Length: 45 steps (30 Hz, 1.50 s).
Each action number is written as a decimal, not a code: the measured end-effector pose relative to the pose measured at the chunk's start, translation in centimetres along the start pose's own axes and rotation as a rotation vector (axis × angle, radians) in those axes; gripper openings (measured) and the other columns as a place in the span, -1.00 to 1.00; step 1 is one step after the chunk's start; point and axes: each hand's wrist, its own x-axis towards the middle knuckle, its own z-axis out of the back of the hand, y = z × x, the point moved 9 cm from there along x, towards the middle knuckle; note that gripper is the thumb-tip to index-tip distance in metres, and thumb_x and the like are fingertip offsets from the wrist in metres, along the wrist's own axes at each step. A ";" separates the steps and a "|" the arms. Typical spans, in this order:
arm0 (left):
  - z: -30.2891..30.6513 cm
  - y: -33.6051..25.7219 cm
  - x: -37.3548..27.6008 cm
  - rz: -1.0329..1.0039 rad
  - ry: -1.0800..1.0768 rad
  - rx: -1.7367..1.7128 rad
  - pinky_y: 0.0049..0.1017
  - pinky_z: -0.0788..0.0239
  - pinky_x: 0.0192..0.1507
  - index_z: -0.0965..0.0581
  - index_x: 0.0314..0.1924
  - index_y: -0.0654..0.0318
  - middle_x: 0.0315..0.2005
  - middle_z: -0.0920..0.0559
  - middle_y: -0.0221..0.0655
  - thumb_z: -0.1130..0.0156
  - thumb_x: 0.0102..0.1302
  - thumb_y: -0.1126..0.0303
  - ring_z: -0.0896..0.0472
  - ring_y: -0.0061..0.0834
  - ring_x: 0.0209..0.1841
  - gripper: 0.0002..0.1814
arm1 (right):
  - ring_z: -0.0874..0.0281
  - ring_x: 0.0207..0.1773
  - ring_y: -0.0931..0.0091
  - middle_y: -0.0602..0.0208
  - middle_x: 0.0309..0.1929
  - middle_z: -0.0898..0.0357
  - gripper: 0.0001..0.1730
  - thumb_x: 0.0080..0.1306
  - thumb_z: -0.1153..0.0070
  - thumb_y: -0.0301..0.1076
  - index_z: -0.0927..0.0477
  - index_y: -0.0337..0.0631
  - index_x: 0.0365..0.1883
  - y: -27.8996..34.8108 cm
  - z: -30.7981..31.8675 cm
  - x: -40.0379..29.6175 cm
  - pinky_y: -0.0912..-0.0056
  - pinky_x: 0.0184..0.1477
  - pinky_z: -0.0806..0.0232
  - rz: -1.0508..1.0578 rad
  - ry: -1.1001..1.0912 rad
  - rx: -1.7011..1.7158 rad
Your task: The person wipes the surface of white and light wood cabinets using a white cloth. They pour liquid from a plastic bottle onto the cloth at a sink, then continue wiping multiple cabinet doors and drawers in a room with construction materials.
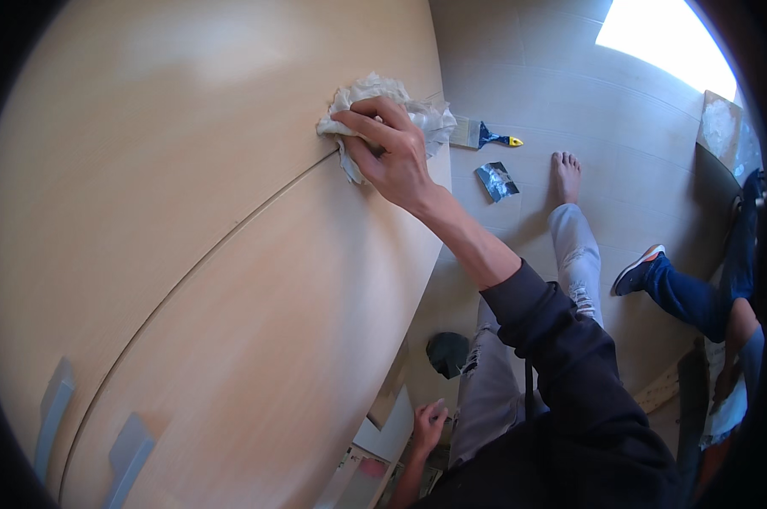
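My right hand (393, 143) grips a crumpled whitish cloth (358, 105) and presses it on a light wood-grain cabinet door (282, 267). The cloth lies across the upper end of the seam between two doors, with its loose part spreading towards the cabinet's edge. Two grey handles (129, 455) (54, 413) flank the seam at the lower left. Down beside my leg hangs my left hand (428, 423), its fingers loosely curled and apart, with nothing visible in it.
On the floor lie a wide paintbrush (479, 133) with a blue, yellow-tipped handle and a small dark, white-smeared sheet (497, 182). A dark round object (448, 354) is by my leg. Another person's shoe (639, 270) and jeans are at right, below a white-smeared board (719, 124).
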 end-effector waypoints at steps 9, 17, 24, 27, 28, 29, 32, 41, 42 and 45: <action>-0.2 -1.0 0.0 0.023 0.048 0.027 -0.34 -0.45 0.16 -0.57 0.21 0.08 0.14 -0.36 -0.12 -0.31 0.37 0.20 -0.59 -0.25 0.03 -0.57 | -0.49 -0.22 0.46 0.40 -0.20 -0.58 -0.68 0.12 -0.25 -0.59 -0.70 -0.16 -0.12 -0.4 0.0 -0.7 0.34 -0.10 -0.24 -0.032 0.033 0.023; 0.5 -2.6 0.4 0.061 0.043 -0.009 -0.34 -0.44 0.18 -0.55 0.24 0.10 0.14 -0.36 -0.13 -0.30 0.37 0.19 -0.59 -0.26 0.03 -0.53 | -0.49 -0.24 0.45 0.38 -0.19 -0.59 -0.70 0.13 -0.25 -0.57 -0.70 -0.17 -0.13 -0.8 0.1 -1.1 0.36 -0.11 -0.25 -0.013 0.026 0.018; 0.6 -3.1 0.5 0.040 0.047 0.014 -0.35 -0.44 0.16 -0.55 0.25 0.11 0.13 -0.35 -0.13 -0.31 0.37 0.20 -0.60 -0.29 0.01 -0.53 | -0.52 -0.24 0.43 0.36 -0.20 -0.60 -0.69 0.10 -0.28 -0.58 -0.72 -0.17 -0.15 -1.1 0.1 -0.4 0.35 -0.10 -0.26 -0.050 0.046 0.034; 0.6 -3.3 0.5 0.055 0.058 0.020 -0.36 -0.44 0.15 -0.55 0.25 0.11 0.13 -0.36 -0.13 -0.31 0.37 0.20 -0.60 -0.29 0.01 -0.53 | -0.55 -0.22 0.39 0.31 -0.19 -0.60 -0.68 0.09 -0.27 -0.60 -0.72 -0.18 -0.15 -0.6 0.3 -0.4 0.32 -0.11 -0.33 -0.010 0.070 -0.005; 0.6 -3.2 0.6 0.052 0.058 0.029 -0.36 -0.44 0.15 -0.55 0.25 0.11 0.13 -0.36 -0.13 -0.31 0.37 0.20 -0.60 -0.29 0.01 -0.53 | -0.55 -0.21 0.37 0.29 -0.19 -0.60 -0.68 0.09 -0.27 -0.60 -0.72 -0.19 -0.14 -0.8 0.5 -0.1 0.31 -0.12 -0.35 -0.023 0.034 0.040; 0.6 -3.1 0.6 0.048 0.058 0.039 -0.36 -0.44 0.15 -0.55 0.25 0.11 0.13 -0.36 -0.13 -0.31 0.37 0.20 -0.60 -0.29 0.01 -0.53 | -0.56 -0.20 0.35 0.27 -0.19 -0.59 -0.67 0.09 -0.27 -0.61 -0.72 -0.19 -0.14 -1.0 0.1 0.5 0.30 -0.13 -0.38 -0.037 -0.002 0.083; 0.5 -3.1 1.0 0.027 0.020 -0.006 -0.41 -0.45 0.10 -0.57 0.22 0.08 0.10 -0.38 -0.11 -0.33 0.35 0.21 -0.66 -0.35 -0.10 -0.55 | -0.56 -0.14 0.30 0.22 -0.18 -0.57 -0.65 0.08 -0.27 -0.60 -0.71 -0.19 -0.12 3.0 -1.4 4.3 0.28 -0.14 -0.44 0.017 -0.102 0.263; 1.3 -4.9 1.1 0.068 -0.002 -0.008 -0.39 -0.45 0.12 -0.56 0.23 0.09 0.11 -0.37 -0.12 -0.34 0.35 0.24 -0.64 -0.35 -0.05 -0.54 | -0.65 -0.16 0.27 0.18 -0.18 -0.65 -0.74 0.21 -0.23 -0.56 -0.71 -0.30 -0.10 -17.7 3.1 2.7 0.37 -0.07 -0.44 -0.582 -0.287 0.007; 1.2 -4.8 1.0 0.069 -0.004 -0.009 -0.39 -0.45 0.12 -0.56 0.23 0.10 0.11 -0.37 -0.12 -0.34 0.35 0.24 -0.64 -0.34 -0.05 -0.54 | -0.65 -0.15 0.28 0.17 -0.19 -0.65 -0.74 0.22 -0.23 -0.55 -0.71 -0.30 -0.10 -16.1 2.5 3.5 0.36 -0.08 -0.44 -0.477 -0.279 0.004; -1.4 -4.3 -1.2 0.103 0.014 -0.031 -0.38 -0.45 0.13 -0.56 0.23 0.11 0.11 -0.37 -0.12 -0.33 0.35 0.23 -0.64 -0.34 -0.06 -0.54 | -0.66 -0.15 0.29 0.17 -0.19 -0.66 -0.77 0.23 -0.26 -0.52 -0.71 -0.31 -0.12 -7.0 0.3 3.2 0.36 -0.11 -0.43 -0.287 -0.177 0.049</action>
